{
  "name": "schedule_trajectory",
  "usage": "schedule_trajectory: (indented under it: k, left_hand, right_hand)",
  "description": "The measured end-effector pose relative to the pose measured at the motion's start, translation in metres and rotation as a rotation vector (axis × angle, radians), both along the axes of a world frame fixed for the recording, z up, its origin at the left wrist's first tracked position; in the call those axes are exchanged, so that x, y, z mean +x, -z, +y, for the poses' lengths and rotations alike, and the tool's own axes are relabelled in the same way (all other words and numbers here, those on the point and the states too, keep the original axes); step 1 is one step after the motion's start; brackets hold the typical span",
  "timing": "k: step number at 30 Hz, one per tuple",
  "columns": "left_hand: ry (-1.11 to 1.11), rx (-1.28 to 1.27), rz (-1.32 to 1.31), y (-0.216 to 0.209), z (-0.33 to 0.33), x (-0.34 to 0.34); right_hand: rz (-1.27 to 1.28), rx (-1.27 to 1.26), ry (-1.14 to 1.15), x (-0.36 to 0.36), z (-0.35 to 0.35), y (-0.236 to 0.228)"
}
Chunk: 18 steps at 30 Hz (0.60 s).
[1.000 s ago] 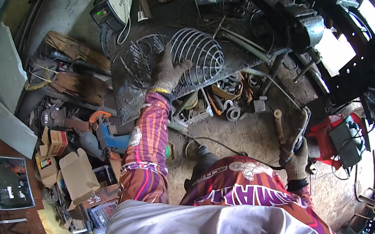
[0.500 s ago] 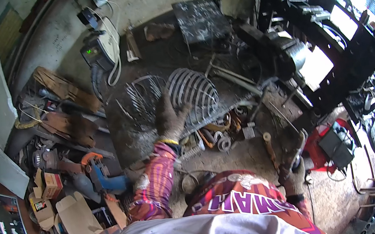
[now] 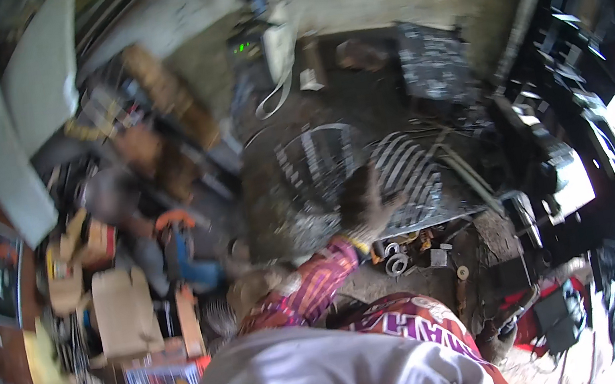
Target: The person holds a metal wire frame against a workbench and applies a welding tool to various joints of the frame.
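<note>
A curved grille of metal strips [image 3: 412, 174] lies on the dark metal worktable [image 3: 274, 189]. My left hand [image 3: 369, 210], in a work glove, is at the grille's left edge with thumb and fingers apart; whether it touches the strips is unclear. Left of it lies a second, open-ribbed metal piece [image 3: 313, 154], blurred by motion. Low at the right, my gloved right hand [image 3: 498, 341] is closed round a welding electrode holder [image 3: 521, 309]. The rod in its jaws is hard to make out here.
A welding machine [image 3: 280, 54] with a green display and pale strap stands behind. A dark square plate [image 3: 434, 61] is at the back. Metal rings [image 3: 395, 260] lie below the table's front edge. Cardboard boxes [image 3: 126, 312] and a blue-and-orange clamp-like tool [image 3: 193, 264] crowd the left.
The view has swung left, so the scene sits farther right and is blurred. My left hand stays beside the grille. My right hand with the electrode holder now appears lower in the picture.
</note>
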State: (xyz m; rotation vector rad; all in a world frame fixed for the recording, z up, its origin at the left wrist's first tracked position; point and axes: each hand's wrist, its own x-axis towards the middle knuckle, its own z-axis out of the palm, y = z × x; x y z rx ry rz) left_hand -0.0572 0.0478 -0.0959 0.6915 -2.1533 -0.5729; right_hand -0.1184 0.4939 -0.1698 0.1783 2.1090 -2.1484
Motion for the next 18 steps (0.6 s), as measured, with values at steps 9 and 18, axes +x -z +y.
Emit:
schedule_trajectory:
  k: [9,18]
  left_hand:
    - [-0.084,0.107,-0.083,-0.009,0.012,0.014]
    - [-0.141,0.097,-0.136,-0.004,0.033,0.028]
  right_hand:
    - [0.189,0.110,-0.270,-0.063,-0.019,0.023]
    - [0.259,0.080,-0.468,-0.123,-0.010,0.051]
